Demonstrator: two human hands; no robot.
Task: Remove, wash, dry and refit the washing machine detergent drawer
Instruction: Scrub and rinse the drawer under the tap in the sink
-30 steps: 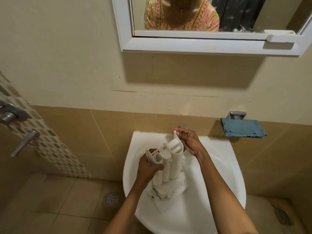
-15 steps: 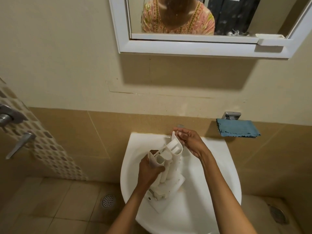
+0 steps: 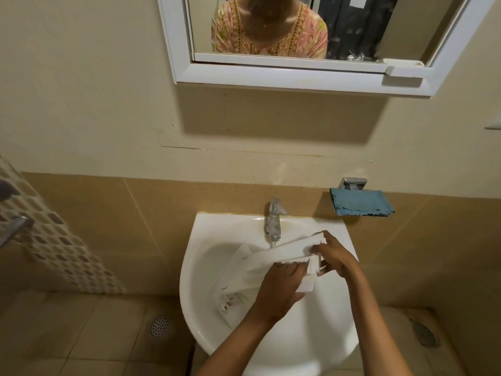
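The white plastic detergent drawer lies tilted on its side across the white wash basin, under the chrome tap. Its front panel end points down to the left in the bowl. My left hand grips the drawer's near side from below. At the drawer's right end, near the basin's right rim, my right hand holds it with curled fingers. A thin stream seems to fall from the tap onto the drawer.
A blue cloth lies on a wall holder right of the basin. A white-framed mirror hangs above. Shower fittings stick out at the left. A floor drain sits left of the basin.
The drawer was standing upright in the basin; now it is turned on its side under the tap. Both hands moved right with it, and the tap has come into view.
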